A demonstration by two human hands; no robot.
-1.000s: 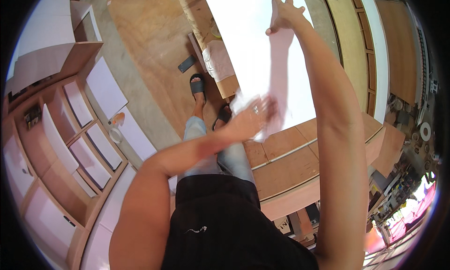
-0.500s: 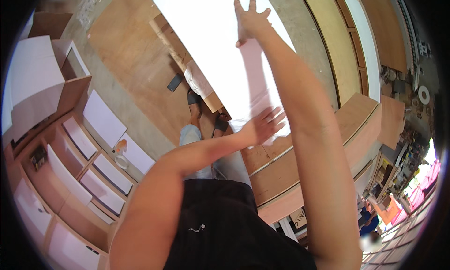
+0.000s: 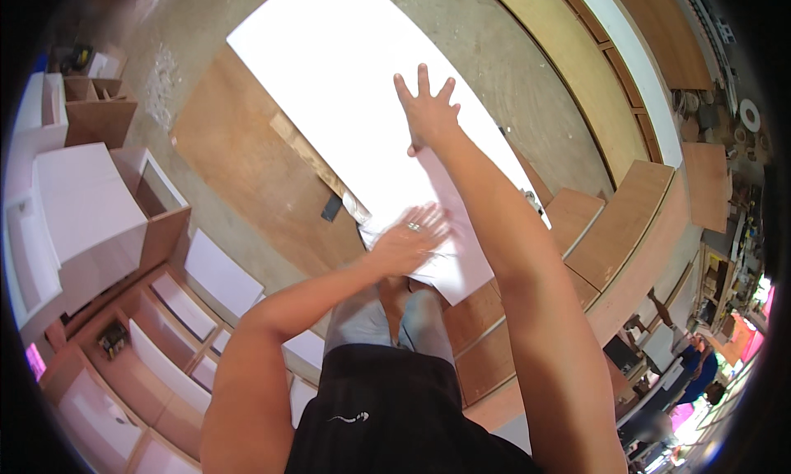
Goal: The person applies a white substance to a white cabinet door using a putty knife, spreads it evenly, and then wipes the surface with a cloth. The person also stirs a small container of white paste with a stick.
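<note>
A long, bright white panel stretches away in front of me, with a thin, creased white sheet over its near end. My right hand lies flat on the panel, fingers spread, with nothing in it. Closer to my body, my left hand rests on the creased part of the sheet. Its fingers are extended and a little blurred, and a ring shows on one of them. Glare hides where the sheet's far end lies on the panel.
A brown plywood sheet lies on the floor at left, with a dark flat object by the panel's edge. Wooden boxes stand at right. White-fronted cabinets fill the left side. A person in blue is far right.
The view has shifted, showing more of the panel's far end. Both hands appear farther left; my right hand also sits lower in the picture, still spread. My left hand has moved across the sheet.
</note>
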